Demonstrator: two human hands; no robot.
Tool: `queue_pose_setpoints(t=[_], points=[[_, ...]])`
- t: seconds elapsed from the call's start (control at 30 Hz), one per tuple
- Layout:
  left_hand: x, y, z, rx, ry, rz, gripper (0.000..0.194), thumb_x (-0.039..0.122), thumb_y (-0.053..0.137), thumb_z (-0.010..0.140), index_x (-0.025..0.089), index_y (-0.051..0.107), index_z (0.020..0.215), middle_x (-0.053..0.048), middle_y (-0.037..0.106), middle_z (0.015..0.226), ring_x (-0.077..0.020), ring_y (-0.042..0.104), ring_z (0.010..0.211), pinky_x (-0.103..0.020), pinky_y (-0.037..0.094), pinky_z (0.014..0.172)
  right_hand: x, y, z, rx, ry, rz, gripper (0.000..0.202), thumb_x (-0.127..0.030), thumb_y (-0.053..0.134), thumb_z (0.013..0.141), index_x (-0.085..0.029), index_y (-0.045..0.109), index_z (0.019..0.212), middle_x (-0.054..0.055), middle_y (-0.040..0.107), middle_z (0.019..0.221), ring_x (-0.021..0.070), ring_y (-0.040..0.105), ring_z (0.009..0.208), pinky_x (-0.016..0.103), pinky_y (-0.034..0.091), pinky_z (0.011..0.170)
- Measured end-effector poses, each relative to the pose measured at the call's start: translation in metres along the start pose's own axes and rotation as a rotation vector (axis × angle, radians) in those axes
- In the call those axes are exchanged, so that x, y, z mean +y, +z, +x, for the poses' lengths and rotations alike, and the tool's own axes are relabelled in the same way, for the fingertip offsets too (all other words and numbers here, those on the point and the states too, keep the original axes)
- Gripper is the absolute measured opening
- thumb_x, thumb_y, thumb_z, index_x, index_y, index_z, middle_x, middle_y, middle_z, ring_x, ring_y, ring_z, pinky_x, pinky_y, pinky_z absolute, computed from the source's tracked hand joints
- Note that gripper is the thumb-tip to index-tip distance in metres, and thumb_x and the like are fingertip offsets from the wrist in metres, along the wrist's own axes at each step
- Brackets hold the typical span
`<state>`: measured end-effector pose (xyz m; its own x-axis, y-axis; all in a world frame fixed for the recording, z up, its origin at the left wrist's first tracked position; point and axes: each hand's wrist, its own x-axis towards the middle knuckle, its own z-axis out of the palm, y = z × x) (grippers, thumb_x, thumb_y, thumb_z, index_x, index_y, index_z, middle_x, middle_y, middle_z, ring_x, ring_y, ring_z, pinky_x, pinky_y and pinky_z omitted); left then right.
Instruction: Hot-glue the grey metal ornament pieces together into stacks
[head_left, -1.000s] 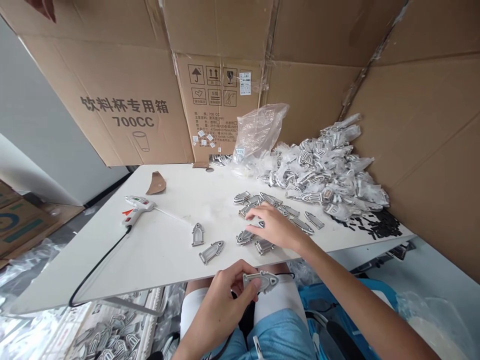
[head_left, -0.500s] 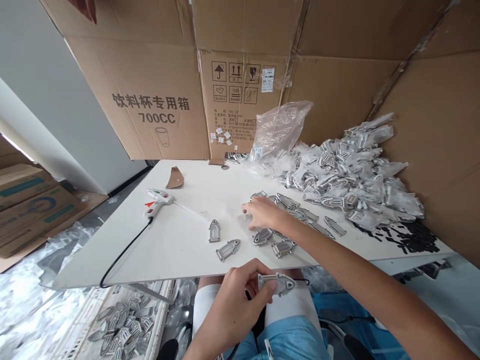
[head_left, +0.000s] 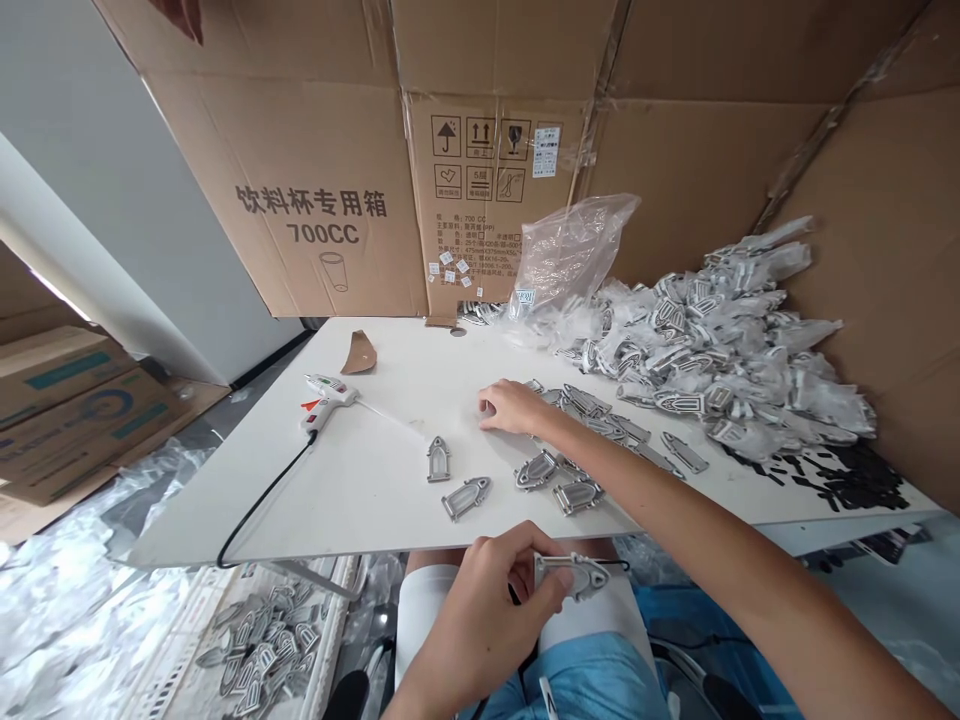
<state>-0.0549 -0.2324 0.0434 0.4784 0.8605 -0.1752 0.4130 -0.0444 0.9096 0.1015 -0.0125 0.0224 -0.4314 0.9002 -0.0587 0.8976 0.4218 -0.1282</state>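
Below the table's front edge, my left hand (head_left: pixel 499 610) is closed on a grey metal piece with a pointed end (head_left: pixel 585 577); a thin black strand sticks out at its tip. Over the table, my right hand (head_left: pixel 510 408) has its fingers curled together beside a pile of similar metal pieces (head_left: pixel 596 405). Something whitish and see-through shows at those fingertips, too faint to make out. Two loose pieces lie nearer the middle, one upright in view (head_left: pixel 438 460) and one slanted (head_left: pixel 466 497).
A white glue gun (head_left: pixel 324 400) with a black cord lies at the left of the white table (head_left: pixel 300 500). Bagged metal pieces (head_left: pixel 697 330) heap at the right, by black strips (head_left: pixel 847 480). Cardboard (head_left: pixel 322 120) stands behind. A crate of pieces (head_left: pixel 341 610) sits below left.
My right hand has drawn its fingers closer together and shifted slightly away from the pile's front pieces. My left hand still holds the metal piece. The whole view has shifted a little.
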Motion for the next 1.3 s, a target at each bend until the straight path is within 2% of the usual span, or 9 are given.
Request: queue_pose_setpoints(t=[0.17, 0.27, 0.37, 0.47, 0.57, 0.77, 1.0, 1.13, 1.3], points=[[-0.001, 0.001, 0.000, 0.008, -0.011, 0.012, 0.018, 0.039, 0.066, 0.097, 0.027, 0.077, 0.103, 0.001, 0.072, 0.075, -0.0208, 0.064, 0.082, -0.032, 0.045, 0.081, 0.001, 0.007, 0.029, 0.022, 0.040, -0.007, 0.022, -0.036, 0.070, 0.101, -0.017, 0.074, 0.111, 0.008, 0.076, 0.112, 0.0228, 0.071, 0.097, 0.038, 0.055, 0.086], [-0.002, 0.001, -0.001, 0.008, -0.010, 0.005, 0.018, 0.039, 0.066, 0.097, 0.027, 0.077, 0.102, 0.001, 0.073, 0.074, -0.0211, 0.064, 0.082, -0.033, 0.045, 0.081, -0.004, 0.008, 0.034, 0.082, 0.049, -0.027, 0.024, -0.032, 0.062, 0.105, -0.017, 0.071, 0.121, 0.014, 0.073, 0.122, 0.0282, 0.066, 0.113, 0.039, 0.052, 0.095], [-0.001, -0.001, 0.001, 0.014, 0.000, -0.012, 0.020, 0.040, 0.065, 0.097, 0.026, 0.078, 0.102, 0.001, 0.073, 0.073, -0.0203, 0.063, 0.078, -0.032, 0.045, 0.078, -0.014, 0.013, 0.028, 0.135, 0.016, -0.052, 0.052, -0.052, 0.057, 0.105, -0.017, 0.060, 0.144, 0.020, 0.059, 0.147, 0.0377, 0.049, 0.137, 0.047, 0.043, 0.109], [-0.001, -0.001, 0.003, 0.001, 0.003, -0.039, 0.021, 0.039, 0.065, 0.097, 0.024, 0.079, 0.102, 0.001, 0.072, 0.072, -0.0191, 0.061, 0.073, -0.030, 0.046, 0.075, -0.021, 0.019, 0.023, 0.105, -0.046, -0.084, 0.072, -0.069, 0.049, 0.104, -0.022, 0.046, 0.159, 0.021, 0.050, 0.154, 0.0420, 0.042, 0.142, 0.057, 0.033, 0.116], [-0.002, 0.000, 0.003, -0.014, 0.002, -0.064, 0.019, 0.037, 0.064, 0.097, 0.024, 0.077, 0.102, 0.002, 0.071, 0.070, -0.0180, 0.061, 0.071, -0.030, 0.047, 0.074, -0.021, 0.024, 0.028, 0.058, -0.079, -0.119, 0.076, -0.072, 0.041, 0.104, -0.022, 0.044, 0.161, 0.023, 0.051, 0.153, 0.0427, 0.042, 0.144, 0.062, 0.025, 0.119], [-0.006, -0.006, 0.002, 0.045, -0.001, -0.040, 0.017, 0.039, 0.066, 0.097, 0.025, 0.075, 0.100, 0.003, 0.074, 0.072, -0.0184, 0.063, 0.074, -0.030, 0.047, 0.080, -0.020, 0.028, 0.043, 0.059, -0.137, -0.199, 0.085, -0.081, 0.029, 0.102, -0.019, 0.053, 0.155, 0.025, 0.056, 0.148, 0.0434, 0.050, 0.135, 0.061, 0.028, 0.115], [-0.007, -0.010, 0.002, 0.052, -0.003, -0.095, 0.015, 0.037, 0.067, 0.096, 0.025, 0.074, 0.097, 0.002, 0.073, 0.070, -0.0173, 0.063, 0.071, -0.029, 0.048, 0.076, -0.018, 0.033, 0.049, 0.132, -0.208, -0.295, 0.074, -0.074, 0.032, 0.106, -0.018, 0.060, 0.146, 0.023, 0.061, 0.140, 0.0398, 0.054, 0.125, 0.054, 0.034, 0.109], [-0.006, -0.012, 0.002, 0.018, 0.001, -0.156, 0.017, 0.037, 0.066, 0.096, 0.022, 0.074, 0.098, 0.002, 0.072, 0.069, -0.0161, 0.062, 0.066, -0.027, 0.049, 0.070, -0.017, 0.034, 0.065, 0.137, -0.208, -0.318, 0.066, -0.065, 0.032, 0.110, -0.015, 0.061, 0.142, 0.022, 0.064, 0.137, 0.0383, 0.055, 0.124, 0.050, 0.035, 0.107], [-0.006, -0.014, 0.000, 0.051, 0.009, -0.149, 0.016, 0.036, 0.066, 0.095, 0.022, 0.074, 0.098, 0.002, 0.071, 0.068, -0.0152, 0.061, 0.065, -0.026, 0.049, 0.070, -0.015, 0.034, 0.087, 0.131, -0.165, -0.331, 0.053, -0.052, 0.037, 0.114, -0.014, 0.057, 0.146, 0.021, 0.064, 0.140, 0.0358, 0.057, 0.125, 0.047, 0.035, 0.107]])
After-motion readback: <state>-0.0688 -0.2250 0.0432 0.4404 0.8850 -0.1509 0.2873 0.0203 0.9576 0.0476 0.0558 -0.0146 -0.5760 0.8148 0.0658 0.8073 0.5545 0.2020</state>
